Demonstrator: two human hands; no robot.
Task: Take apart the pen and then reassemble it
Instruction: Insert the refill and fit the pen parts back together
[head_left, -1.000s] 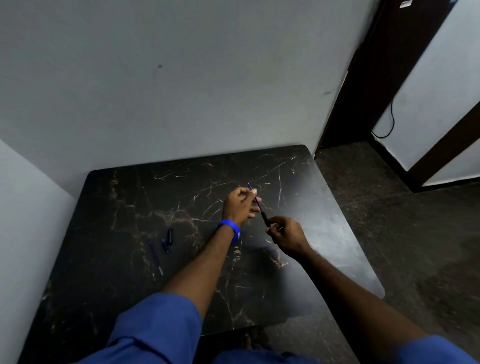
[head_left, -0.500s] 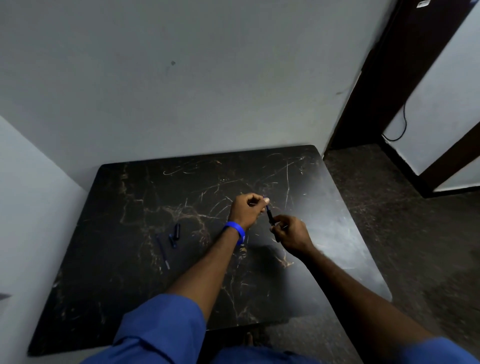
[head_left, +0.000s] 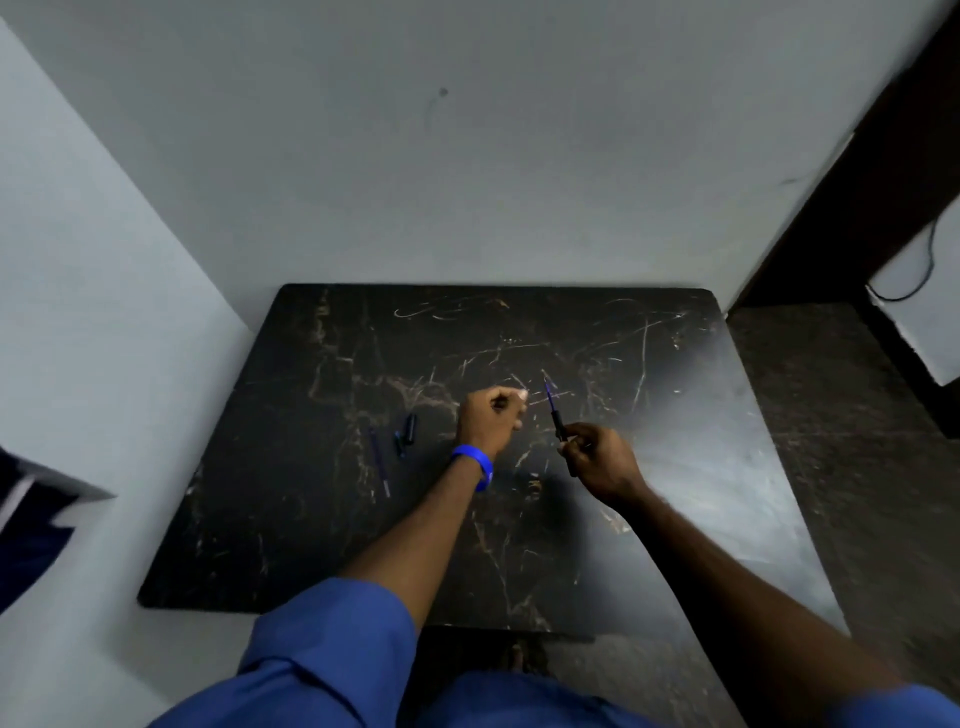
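Over the middle of the table (head_left: 675, 467), a matt black slab veined with pale marble lines and scratches, the right hand (head_left: 597, 460) is pinching a slim pen barrel (head_left: 556, 415), black at the grip and blue toward its far, tilted-up end. The left hand (head_left: 491, 415), blue band (head_left: 475, 465) at the wrist, is curling into a loose fist just beside it, not touching; whether it is holding anything I cannot tell. Nearer the left edge, a thin refill (head_left: 378, 460) and two short dark pieces (head_left: 406, 434) are lying flat.
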